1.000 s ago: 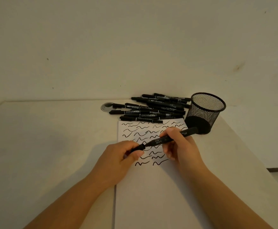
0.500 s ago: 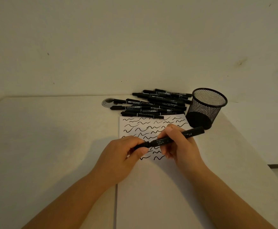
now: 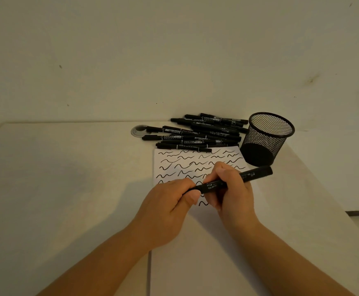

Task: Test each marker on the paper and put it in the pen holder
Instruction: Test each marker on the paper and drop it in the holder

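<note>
Table (image 3: 57, 189): pale, smooth, matte. Grommet (image 3: 139, 130): round, flat, at the far edge. Left hand (image 3: 170, 208): fingers curled round the marker's near end, apparently its cap, though the fist hides it. Paper (image 3: 195, 263): white sheet, far half covered in wavy black strokes. Marker pile (image 3: 197, 133): slim black barrels with white labels, lying just beyond the paper. Right hand (image 3: 231, 191): pinches the marker (image 3: 253, 174), a black cylinder slanting above the paper. Pen holder (image 3: 267, 138): black wire mesh, round, upright, just right of the pile

Black marker (image 3: 234, 181) held above scribbled paper (image 3: 195, 242), mesh holder (image 3: 266, 139) (seemingly empty) beside.
</note>
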Tool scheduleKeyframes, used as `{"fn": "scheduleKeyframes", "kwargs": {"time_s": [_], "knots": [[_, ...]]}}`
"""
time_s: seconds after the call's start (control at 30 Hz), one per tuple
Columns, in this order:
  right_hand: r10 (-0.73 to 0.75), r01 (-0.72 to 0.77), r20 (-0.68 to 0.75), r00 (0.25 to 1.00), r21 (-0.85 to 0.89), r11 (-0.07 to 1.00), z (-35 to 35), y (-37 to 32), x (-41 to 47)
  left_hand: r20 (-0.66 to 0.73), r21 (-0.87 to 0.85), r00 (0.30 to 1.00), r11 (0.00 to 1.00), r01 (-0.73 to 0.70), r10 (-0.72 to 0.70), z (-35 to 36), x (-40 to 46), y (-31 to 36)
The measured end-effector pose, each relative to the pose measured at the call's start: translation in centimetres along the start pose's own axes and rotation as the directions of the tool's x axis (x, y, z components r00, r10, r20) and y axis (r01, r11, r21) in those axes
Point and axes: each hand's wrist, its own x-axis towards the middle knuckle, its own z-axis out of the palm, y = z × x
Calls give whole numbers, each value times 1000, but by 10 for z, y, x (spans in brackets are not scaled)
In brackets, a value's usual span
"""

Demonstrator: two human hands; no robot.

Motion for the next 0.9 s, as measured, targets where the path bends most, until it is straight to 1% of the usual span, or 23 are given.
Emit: {"fn": "scheduleKeyframes", "kwargs": {"time_s": [0.13, 0.3, 0.37, 0.5, 0.63, 0.7, 0.73, 0.83, 0.9], "knots": [[-41, 41, -16, 999, 18, 999, 2, 1, -2, 55, -85, 998, 996, 34, -30, -1, -2, 3], [-103, 102, 53, 993, 24, 994, 0, 3, -3, 149, -199, 985, 973, 121, -92, -3, -4, 6], [-125, 124, 65, 990, 25, 992, 0, 4, -4, 190, -227, 976, 962, 151, -108, -6, -4, 7], [-129, 126, 82, 988, 35, 991, 0, 3, -6, 234, -238, 967, 959, 154, -97, -7, -6, 8], [-154, 149, 106, 982, 47, 988, 0, 3, -7, 334, -367, 935, 897, 247, -121, -8, -4, 8], [-159, 154, 121, 980, 49, 987, -1, 3, -7, 361, -370, 924, 891, 264, -124, -8, -3, 7], [-161, 157, 132, 978, 41, 987, -2, 3, -6, 346, -345, 930, 904, 252, -127, -8, -3, 7], [-164, 171, 177, 970, -26, 985, -5, 2, -4, 223, -221, 968, 960, 168, -118, -6, -4, 4], [-111, 128, 180, 977, -87, 988, -6, -2, -2, 141, -210, 980, 962, 172, -144, -7, -3, 6]]}}
